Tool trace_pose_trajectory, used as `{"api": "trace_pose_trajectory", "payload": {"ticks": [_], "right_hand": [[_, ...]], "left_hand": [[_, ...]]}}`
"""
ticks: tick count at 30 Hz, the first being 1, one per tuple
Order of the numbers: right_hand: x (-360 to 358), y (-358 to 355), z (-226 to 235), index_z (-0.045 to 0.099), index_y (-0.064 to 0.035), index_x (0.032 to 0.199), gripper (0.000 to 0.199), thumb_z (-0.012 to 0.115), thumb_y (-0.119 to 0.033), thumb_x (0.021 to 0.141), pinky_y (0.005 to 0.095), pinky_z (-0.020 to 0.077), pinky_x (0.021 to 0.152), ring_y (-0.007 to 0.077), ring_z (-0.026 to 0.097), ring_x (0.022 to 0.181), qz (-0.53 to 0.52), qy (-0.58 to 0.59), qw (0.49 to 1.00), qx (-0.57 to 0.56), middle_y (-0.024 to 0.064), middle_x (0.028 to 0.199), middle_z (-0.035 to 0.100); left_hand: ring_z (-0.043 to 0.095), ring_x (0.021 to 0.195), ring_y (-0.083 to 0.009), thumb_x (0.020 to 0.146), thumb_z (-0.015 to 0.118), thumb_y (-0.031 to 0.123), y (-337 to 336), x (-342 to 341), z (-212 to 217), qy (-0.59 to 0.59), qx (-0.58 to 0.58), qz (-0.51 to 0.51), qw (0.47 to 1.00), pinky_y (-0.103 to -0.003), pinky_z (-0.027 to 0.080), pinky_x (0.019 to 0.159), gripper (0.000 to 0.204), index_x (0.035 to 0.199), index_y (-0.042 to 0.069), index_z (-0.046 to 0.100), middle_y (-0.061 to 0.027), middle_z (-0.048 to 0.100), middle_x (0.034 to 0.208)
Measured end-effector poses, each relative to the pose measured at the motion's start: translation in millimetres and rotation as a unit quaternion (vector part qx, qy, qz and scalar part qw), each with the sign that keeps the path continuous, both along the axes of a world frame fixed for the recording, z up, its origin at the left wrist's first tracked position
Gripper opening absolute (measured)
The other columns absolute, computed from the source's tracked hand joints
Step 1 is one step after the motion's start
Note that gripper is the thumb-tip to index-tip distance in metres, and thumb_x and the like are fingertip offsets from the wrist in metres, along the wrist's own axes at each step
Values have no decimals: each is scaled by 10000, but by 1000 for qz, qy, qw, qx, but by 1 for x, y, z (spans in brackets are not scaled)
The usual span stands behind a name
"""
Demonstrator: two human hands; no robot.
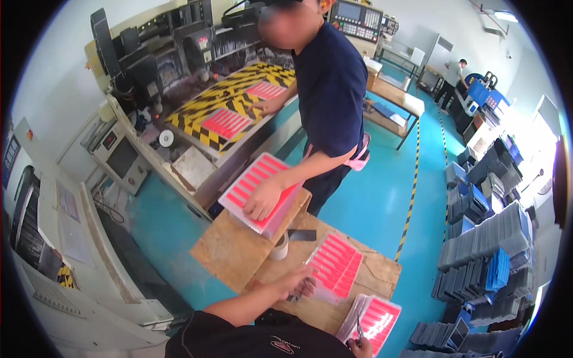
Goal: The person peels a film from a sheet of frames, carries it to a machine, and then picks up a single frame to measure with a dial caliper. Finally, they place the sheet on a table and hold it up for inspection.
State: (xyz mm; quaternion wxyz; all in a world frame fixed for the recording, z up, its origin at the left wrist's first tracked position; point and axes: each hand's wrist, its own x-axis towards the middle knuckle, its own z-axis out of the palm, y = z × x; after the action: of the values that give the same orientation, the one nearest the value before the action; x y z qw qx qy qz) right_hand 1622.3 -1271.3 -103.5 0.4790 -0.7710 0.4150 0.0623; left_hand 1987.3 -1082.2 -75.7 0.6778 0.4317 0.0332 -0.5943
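We had our left hand (300,283) down on the wooden bench (239,250), its fingers curled over the near left corner of a clear tray (334,267) filled with pink strips; the tray lay flat on the bench just to the right of that hand, tilted a little away from us, and the hand pressed on its edge rather than lifting it. Our right hand (360,344) sat at the lower edge of the view, closed around a thin dark tool (360,330) that pointed up onto a stack (371,318) of similar pink-filled trays; that stack hung at the bench's near right corner, just below and to the right of the first tray, close to it but whether touching we could not tell. The two hands were apart, with the first tray's lower end between them. Across the bench a co-worker in a dark shirt rested one hand (261,201) flat on another pink tray (258,190), which sat on the far left part of the bench, well apart from ours. A roll of tape (279,247) stood between that tray and ours. Beyond, two more pink trays lay on a yellow-and-black striped machine bed (233,101), and grey and blue stacked trays (486,238) filled the floor to the right
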Motion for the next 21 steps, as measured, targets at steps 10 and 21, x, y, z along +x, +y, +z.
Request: {"api": "trace_pose_trajectory", "payload": {"ticks": [10,21], "right_hand": [[68,-4,69,670,23,1076,332,646,-255,896,335,476,632,164,583,737,25,-90,995,-34,84,804,661],[40,-18,98,645,-98,1203,339,655,-243,897,293,483,689,143,592,783,-34,-126,979,160,49,919,674]], "left_hand": [[561,763,-161,863,647,476,-78,-107,-24,-462,-198,-260,824,-305,467,673,723,1355,49,335,-57,588,906],[639,908,-379,750,754,383,-91,-173,58,-641,-39,-314,700,-458,510,748,642,1216,80,432,-172,649,972]]}}
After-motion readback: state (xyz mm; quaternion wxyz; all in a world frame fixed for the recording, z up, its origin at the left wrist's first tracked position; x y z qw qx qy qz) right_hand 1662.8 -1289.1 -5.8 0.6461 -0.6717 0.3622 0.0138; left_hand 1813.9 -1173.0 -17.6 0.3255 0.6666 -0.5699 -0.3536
